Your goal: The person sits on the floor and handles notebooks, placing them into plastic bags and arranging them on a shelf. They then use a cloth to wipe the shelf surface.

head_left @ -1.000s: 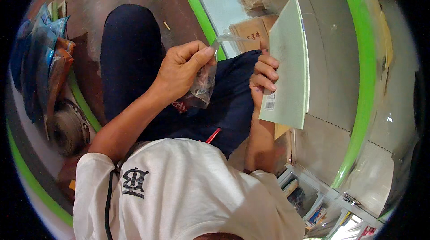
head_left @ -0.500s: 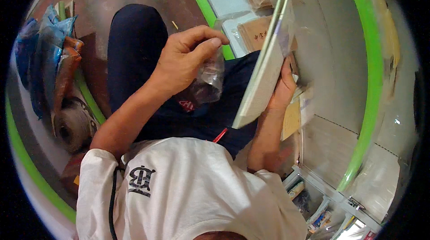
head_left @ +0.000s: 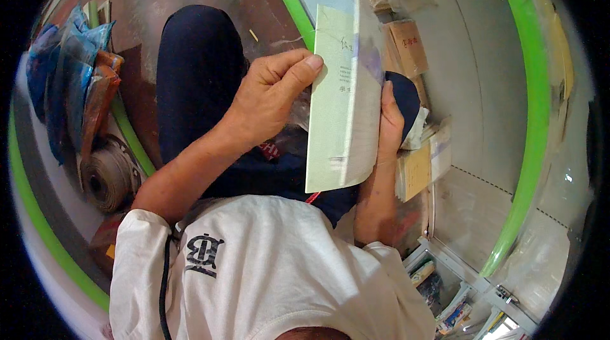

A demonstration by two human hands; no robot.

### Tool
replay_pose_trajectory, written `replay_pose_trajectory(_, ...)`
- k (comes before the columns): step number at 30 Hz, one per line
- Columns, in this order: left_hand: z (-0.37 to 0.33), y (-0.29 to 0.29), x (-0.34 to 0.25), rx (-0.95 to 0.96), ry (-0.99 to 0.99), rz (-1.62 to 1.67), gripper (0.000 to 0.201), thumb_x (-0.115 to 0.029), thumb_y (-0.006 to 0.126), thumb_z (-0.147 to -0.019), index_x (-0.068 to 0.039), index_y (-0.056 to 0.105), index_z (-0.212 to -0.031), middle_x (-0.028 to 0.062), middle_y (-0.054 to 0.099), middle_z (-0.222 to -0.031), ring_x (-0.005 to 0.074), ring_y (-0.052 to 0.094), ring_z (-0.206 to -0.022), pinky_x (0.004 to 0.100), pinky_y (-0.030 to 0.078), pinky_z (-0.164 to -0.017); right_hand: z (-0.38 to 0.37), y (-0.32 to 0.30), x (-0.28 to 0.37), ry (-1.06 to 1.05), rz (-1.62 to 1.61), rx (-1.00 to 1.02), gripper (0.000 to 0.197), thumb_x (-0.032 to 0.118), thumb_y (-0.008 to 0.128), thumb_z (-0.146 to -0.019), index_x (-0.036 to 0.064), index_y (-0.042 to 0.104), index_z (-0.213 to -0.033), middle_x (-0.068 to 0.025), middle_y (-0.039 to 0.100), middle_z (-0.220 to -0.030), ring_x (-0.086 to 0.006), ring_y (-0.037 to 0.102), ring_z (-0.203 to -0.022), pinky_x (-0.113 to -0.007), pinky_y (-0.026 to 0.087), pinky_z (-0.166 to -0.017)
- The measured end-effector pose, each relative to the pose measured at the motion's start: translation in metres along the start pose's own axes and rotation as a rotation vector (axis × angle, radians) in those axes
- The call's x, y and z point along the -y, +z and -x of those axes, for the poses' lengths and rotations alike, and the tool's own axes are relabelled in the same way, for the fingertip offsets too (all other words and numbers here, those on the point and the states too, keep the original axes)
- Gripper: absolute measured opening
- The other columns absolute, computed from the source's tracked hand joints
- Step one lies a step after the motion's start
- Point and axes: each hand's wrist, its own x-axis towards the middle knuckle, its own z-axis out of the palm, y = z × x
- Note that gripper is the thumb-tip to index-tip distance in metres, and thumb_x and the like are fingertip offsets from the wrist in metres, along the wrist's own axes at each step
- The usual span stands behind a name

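Observation:
A pale green booklet (head_left: pixel 327 130) with dark print on its front stands tilted in front of me. Beside it, a second thin panel shows a white edge, with clear plastic film (head_left: pixel 372 48) on its right side; whether it is a separate booklet I cannot tell. My left hand (head_left: pixel 273 89) pinches the green booklet's left edge between thumb and fingers. On the other side, my right hand (head_left: pixel 391 118) grips the booklet from the right, its thumb up along the edge and its other fingers mostly hidden.
Brown paper-covered packets (head_left: pixel 406 45) lie beyond the booklet at the upper right. A stack of yellowish booklets (head_left: pixel 414 172) sits by my right forearm. Blue and orange plastic wrapping (head_left: pixel 82 80) and a grey roll (head_left: pixel 105 178) are at the left. A crate (head_left: pixel 445 283) stands lower right.
The booklet has turned its printed front toward me and shifted left. My left hand, earlier apart from it near some clear plastic, now grips its left edge.

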Motion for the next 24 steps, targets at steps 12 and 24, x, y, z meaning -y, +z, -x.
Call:
replay_pose_trajectory(12,0.004,-0.033,-0.005,-0.309,-0.016,-0.05,0.027,-0.023,0.05,-0.092,0.0,0.063,-0.088,-0.0031,0.057,-0.073,0.0028,0.049,-0.063,0.0189,0.04,-0.056,0.008,0.006,0.043,-0.434,0.183,-0.369,0.04,0.023,0.045,-0.093,-0.0029,0.047,-0.123,-0.0153,0.058,-0.115,-0.0272,0.058,-0.101,-0.039,0.046,-0.09)
replay_pose_trajectory(24,0.002,-0.043,-0.002,-0.318,0.006,-0.118,0.028,-0.024,0.05,-0.092,0.0,0.063,-0.088,-0.0017,0.057,-0.072,0.0033,0.05,-0.062,0.02,0.04,-0.055,-0.001,0.014,0.049,-0.467,1.066,-0.419,0.03,0.017,0.05,-0.089,-0.0034,0.057,-0.111,-0.0126,0.062,-0.103,-0.0178,0.059,-0.082,-0.03,0.046,-0.08)
